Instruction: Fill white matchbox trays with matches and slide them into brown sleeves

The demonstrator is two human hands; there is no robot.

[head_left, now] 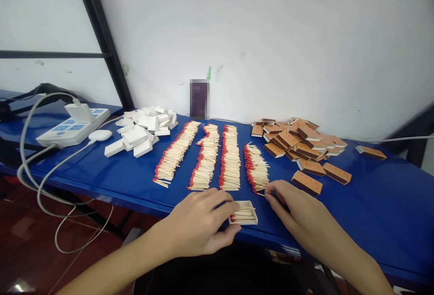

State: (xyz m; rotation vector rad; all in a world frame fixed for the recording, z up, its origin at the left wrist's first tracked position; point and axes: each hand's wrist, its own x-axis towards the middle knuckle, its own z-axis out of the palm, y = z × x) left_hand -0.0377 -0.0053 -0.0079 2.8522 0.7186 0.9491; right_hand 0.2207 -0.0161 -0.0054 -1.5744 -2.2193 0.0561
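Observation:
My left hand [203, 222] grips a small white matchbox tray [252, 221] near the table's front edge. Several red-tipped matches [244, 213] lie in that tray, their heads toward my fingers. To the right, the thumb and forefinger of my right hand [288, 204] pinch the plain end of a single match [260, 194]. This match lies at the near end of the shortest, rightmost row of matches [259, 168]. Further left are three longer rows: a middle one [230, 159], another [205, 164] and a slanted one [176, 154].
White empty trays [135, 135] are heaped at the back left. Orange-brown matchbox sleeves [298, 139] form a pile at the right. A power strip [68, 127] with white cables [42, 182] occupies the left side. The blue table [369, 213] meets a white wall [271, 37].

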